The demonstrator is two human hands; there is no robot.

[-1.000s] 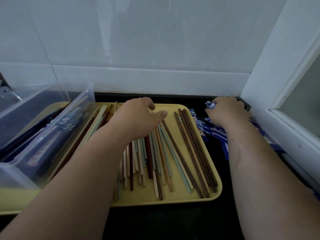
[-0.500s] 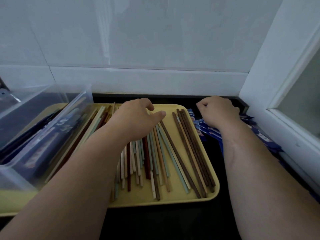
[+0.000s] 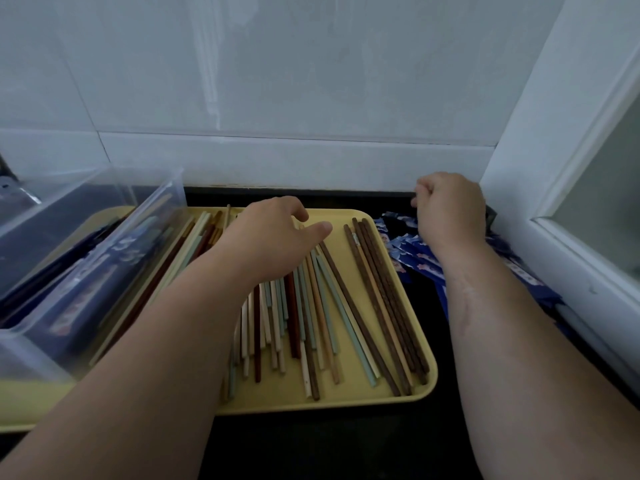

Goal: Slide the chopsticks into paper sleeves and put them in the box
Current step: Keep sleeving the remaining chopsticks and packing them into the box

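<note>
Your left grip [image 3: 273, 237] is released: palm down, thumb out to the right, fingers bent loosely onto the far ends of the loose chopsticks [image 3: 325, 306]. No pinch visible. The chopsticks are mixed (cream, teal, red-brown, dark wood), lying roughly lengthwise on the yellow tray [image 3: 346, 403], with a dark wood group along the tray's right edge. Your right grip [image 3: 450, 209] is clenched in a fist at the back right corner, over the far end of the blue paper sleeves [image 3: 412, 258]. Can't tell whether it has a sleeve in it; the fingertips are tucked under. The sleeves are piled on the dark table [image 3: 329, 445], between the tray and the white window frame [image 3: 554, 168]. The clear plastic box [image 3: 152, 216] sits on the tray's left part, with blue sleeved chopsticks [image 3: 79, 292] showing blurred through its wall. A few bare chopsticks lie right beside its near wall.
</note>
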